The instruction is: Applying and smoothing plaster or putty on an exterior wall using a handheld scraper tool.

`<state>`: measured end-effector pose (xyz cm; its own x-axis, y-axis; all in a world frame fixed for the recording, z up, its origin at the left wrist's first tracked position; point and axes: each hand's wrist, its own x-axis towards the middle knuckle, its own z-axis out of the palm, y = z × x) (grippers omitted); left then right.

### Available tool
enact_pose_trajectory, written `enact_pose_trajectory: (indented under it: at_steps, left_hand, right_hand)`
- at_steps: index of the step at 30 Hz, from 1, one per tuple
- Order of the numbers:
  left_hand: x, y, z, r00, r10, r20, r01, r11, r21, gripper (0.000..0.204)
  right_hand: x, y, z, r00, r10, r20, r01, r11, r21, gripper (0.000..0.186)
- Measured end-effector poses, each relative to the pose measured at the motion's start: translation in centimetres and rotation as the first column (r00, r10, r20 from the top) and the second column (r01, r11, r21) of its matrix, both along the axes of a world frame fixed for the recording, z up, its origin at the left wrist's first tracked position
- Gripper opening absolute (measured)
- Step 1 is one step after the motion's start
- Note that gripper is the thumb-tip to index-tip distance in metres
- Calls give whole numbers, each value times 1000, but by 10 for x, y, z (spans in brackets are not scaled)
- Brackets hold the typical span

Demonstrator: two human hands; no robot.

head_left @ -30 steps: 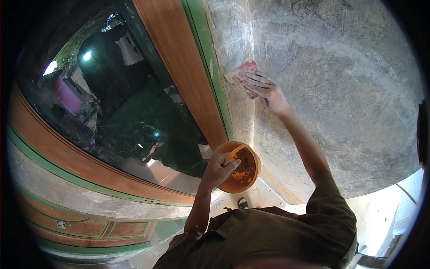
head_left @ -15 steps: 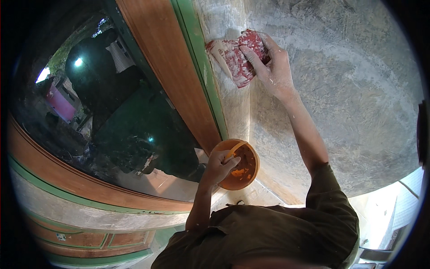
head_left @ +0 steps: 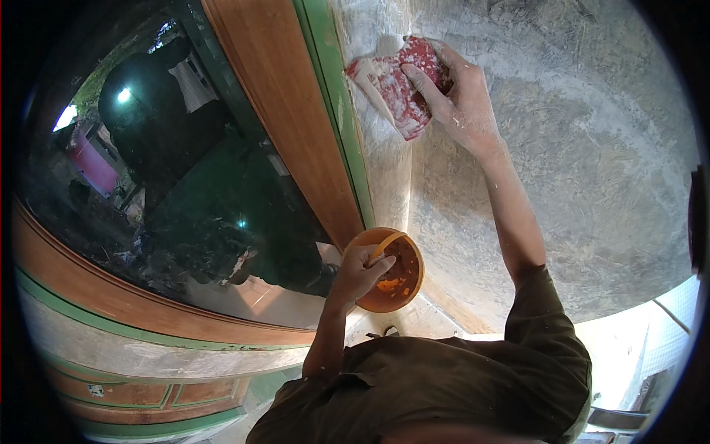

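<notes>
- A rough grey plastered wall (head_left: 562,148) fills the right of the view, meeting a lighter, chalky corner strip beside a window.
- A window frame (head_left: 281,111) of brown wood with a green edge borders dark reflective glass (head_left: 185,200).
- The person's right hand (head_left: 462,103) reaches up with fingers spread flat, pressing a red plastering float (head_left: 399,85), smeared white, against the corner strip.
- The left hand (head_left: 359,270) curls closed over the rim of an orange bowl (head_left: 392,274), held near the chest, with mix inside.
- Good work here likely means flat, even pressure, keeping plaster off the green trim.
</notes>
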<state>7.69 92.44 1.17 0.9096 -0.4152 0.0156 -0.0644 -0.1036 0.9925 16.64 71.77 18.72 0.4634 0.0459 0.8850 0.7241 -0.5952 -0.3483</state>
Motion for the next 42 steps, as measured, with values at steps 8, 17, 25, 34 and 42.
enact_pose_trajectory:
  at_steps: [8,17,25,34,42]
  left_hand:
    - [6,0,-24,998,12,64,-11,1000,-18,32]
    - [7,-2,-26,999,17,27,-17,1000,-21,34]
    - [8,-1,-30,999,25,25,-24,999,-45,34]
    - [6,-5,-19,999,17,29,-17,1000,3,30]
    - [5,-1,-19,1000,5,-25,-6,999,-41,28]
  right_hand:
    - [-5,-1,1,998,-44,-47,41,997,-68,29]
    - [-10,3,6,999,-32,-30,31,999,-24,30]
    - [-13,-5,-4,1000,-2,3,3,980,-197,30]
    - [35,-14,-4,905,-78,417,118,990,-70,24]
    - [61,-1,-64,926,-61,371,101,991,-91,36]
